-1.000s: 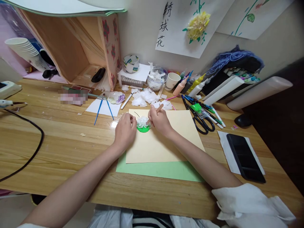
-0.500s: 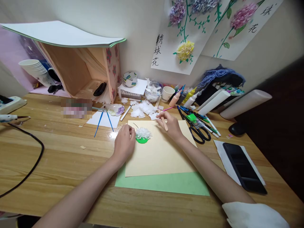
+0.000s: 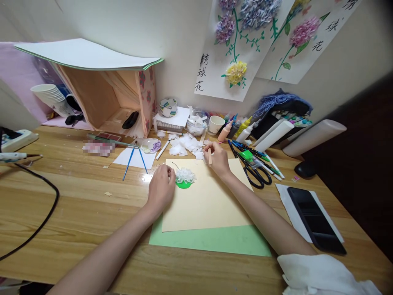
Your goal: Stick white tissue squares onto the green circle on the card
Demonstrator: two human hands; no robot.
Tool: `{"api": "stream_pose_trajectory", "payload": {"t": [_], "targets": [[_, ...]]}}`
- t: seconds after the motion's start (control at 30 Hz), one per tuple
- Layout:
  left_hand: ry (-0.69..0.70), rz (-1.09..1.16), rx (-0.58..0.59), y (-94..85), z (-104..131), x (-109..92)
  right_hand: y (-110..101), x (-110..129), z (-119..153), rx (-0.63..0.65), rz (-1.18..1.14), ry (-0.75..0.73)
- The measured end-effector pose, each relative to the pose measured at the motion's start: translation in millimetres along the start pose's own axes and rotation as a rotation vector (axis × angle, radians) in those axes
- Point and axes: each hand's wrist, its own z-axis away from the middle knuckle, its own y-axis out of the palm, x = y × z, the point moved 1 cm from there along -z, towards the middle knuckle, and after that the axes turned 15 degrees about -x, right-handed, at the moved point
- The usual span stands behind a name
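Note:
In my right hand (image 3: 218,160) is a flat wooden craft stick (image 3: 210,156), held upright among the fingers. Its fingertips are beside the heap of torn white paper pieces (image 3: 186,143), behind the cream sheet (image 3: 211,196). My left hand (image 3: 161,184) rests at that sheet's left edge with its fingers curled together; whatever they may pinch is hidden. Just right of it, a ruffled white paper flower (image 3: 185,175) sits on a green patch (image 3: 183,185). A thin dark line (image 3: 175,165) shows behind the flower. Under the cream sheet lies a green sheet (image 3: 211,241).
Black scissors (image 3: 258,178) and several pens lie to the right, near a black paint box (image 3: 316,219). A bowl of paper scraps (image 3: 196,123), a paper cup (image 3: 216,124) and paint bottles (image 3: 225,131) line the back. Blue brushes (image 3: 129,164) lie left; a black cable (image 3: 53,205) curves nearby.
My right hand has turned slightly and its fingers have drawn closer together, bringing the craft stick more upright. The whole view has shifted a little. My left hand stays beside the flower.

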Motion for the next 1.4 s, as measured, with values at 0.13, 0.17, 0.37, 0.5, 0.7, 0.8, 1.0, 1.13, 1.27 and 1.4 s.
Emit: {"api": "stream_pose_trajectory", "payload": {"t": [0.13, 0.17, 0.37, 0.5, 0.7, 0.8, 1.0, 1.13, 1.27, 1.4], "targets": [[0.003, 0.001, -0.001, 0.3, 0, 0, -6, -6, 1, 0.003, -0.077, 0.120], [0.003, 0.003, 0.000, 0.4, 1, 0, -5, -8, 2, 0.003, -0.066, 0.137], [-0.036, 0.051, -0.007, 0.3, 1, 1, 6, -9, 7, 0.075, 0.011, 0.162], [-0.038, 0.132, -0.062, -4.1, -1, -3, 0, 2, 9, -0.058, -0.104, 0.173], [0.197, 0.277, 0.114, -1.8, -13, -46, -33, 18, 26, -0.218, -0.349, 0.144], [0.215, 0.337, 0.109, 6.9, -22, -69, -45, 22, 35, -0.230, -0.469, 0.192], [0.250, 0.446, 0.057, 14.7, -32, -89, -55, 27, 31, -0.247, -0.553, 0.380], [0.163, 0.501, 0.099, 13.8, -35, -90, -61, 32, 22, -0.230, -0.574, 0.426], [0.122, 0.515, 0.133, 14.6, -36, -89, -64, 37, 20, -0.202, -0.588, 0.425], [0.143, 0.533, 0.137, 12.7, -35, -91, -64, 38, 21, -0.175, -0.580, 0.410]]}}
